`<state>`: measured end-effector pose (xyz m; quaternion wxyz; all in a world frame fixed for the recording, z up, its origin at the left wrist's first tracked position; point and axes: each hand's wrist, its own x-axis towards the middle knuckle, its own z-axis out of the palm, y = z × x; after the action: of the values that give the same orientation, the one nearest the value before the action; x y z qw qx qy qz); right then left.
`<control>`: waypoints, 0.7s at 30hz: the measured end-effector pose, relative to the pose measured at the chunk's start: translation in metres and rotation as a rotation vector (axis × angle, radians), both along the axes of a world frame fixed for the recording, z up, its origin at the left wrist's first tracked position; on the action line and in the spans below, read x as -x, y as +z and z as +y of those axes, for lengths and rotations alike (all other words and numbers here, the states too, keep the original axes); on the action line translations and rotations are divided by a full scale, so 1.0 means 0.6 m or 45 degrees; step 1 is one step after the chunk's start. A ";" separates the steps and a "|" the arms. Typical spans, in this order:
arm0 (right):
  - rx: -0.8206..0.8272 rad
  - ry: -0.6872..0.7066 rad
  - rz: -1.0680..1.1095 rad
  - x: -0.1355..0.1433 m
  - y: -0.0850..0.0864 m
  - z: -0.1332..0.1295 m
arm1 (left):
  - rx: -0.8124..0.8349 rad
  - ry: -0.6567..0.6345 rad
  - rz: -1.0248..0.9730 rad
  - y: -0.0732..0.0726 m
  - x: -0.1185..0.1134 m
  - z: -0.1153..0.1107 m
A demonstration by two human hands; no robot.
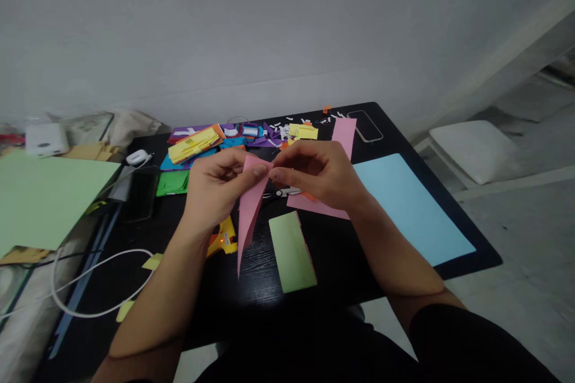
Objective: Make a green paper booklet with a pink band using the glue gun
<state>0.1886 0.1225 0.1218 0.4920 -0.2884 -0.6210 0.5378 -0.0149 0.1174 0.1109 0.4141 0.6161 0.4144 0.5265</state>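
Black wood-grained table (341, 269) against a grey wall (269, 24): above its centre, the left hand (215, 188) and right hand (321, 173) pinch a folded pink paper sheet (250, 206) near its far end, where light, even pressure should keep edges aligned.

The view is dim and grey, with faint glare on the black tabletop (260, 294) and soft, darkened edges.

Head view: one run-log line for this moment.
left hand: pinches folded pink paper | right hand: at its upper corner | black table: green paper piece, light-blue sheet
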 end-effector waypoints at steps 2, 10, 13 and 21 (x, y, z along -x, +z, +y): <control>0.004 -0.023 -0.022 0.003 0.000 -0.002 | -0.010 0.009 0.026 0.000 -0.001 -0.001; -0.047 -0.023 -0.004 0.007 -0.006 -0.001 | -0.031 0.008 0.076 0.001 0.003 0.000; -0.053 -0.017 -0.011 0.005 -0.007 0.001 | -0.074 0.050 0.088 0.003 0.004 -0.001; -0.091 -0.073 -0.003 0.000 -0.009 0.007 | -0.011 -0.030 0.032 -0.002 0.002 0.003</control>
<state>0.1884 0.1267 0.1162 0.5164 -0.2892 -0.6318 0.5005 -0.0159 0.1194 0.1097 0.4124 0.6291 0.4100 0.5158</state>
